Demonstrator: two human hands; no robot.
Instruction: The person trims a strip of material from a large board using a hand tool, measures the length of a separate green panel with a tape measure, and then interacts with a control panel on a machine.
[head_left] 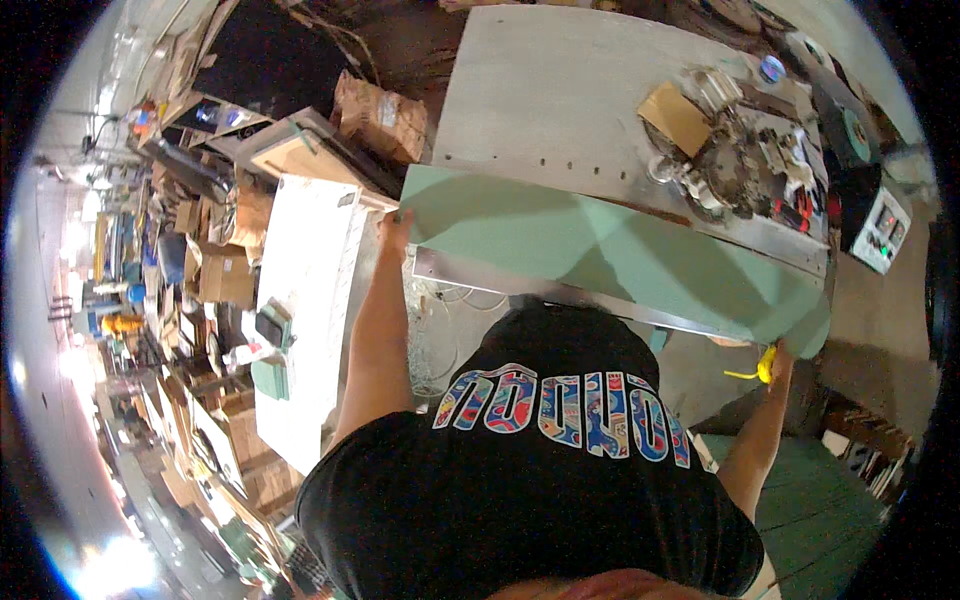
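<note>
A long pale green panel (560, 235) stretches across in front of me, along the near edge of the grey metal table (545, 80). My left hand (393, 230) is closed on its left end, the fingers partly hidden. At the right end my right hand (784, 360) is closed on the panel's near corner. Something bright yellow (767, 364) with a thin strip sticking out sits right beside that hand; its kind cannot be made out. Whether the panel rests on the table or is held just above it, I cannot tell.
Metal parts and tools (730, 165) clutter the table's right side, near a piece of brown cardboard (674, 118). A white control box (880, 228) stands at the far right. To the left are a white bench (305, 260), a cardboard box (222, 275) and a wrapped brown parcel (378, 115).
</note>
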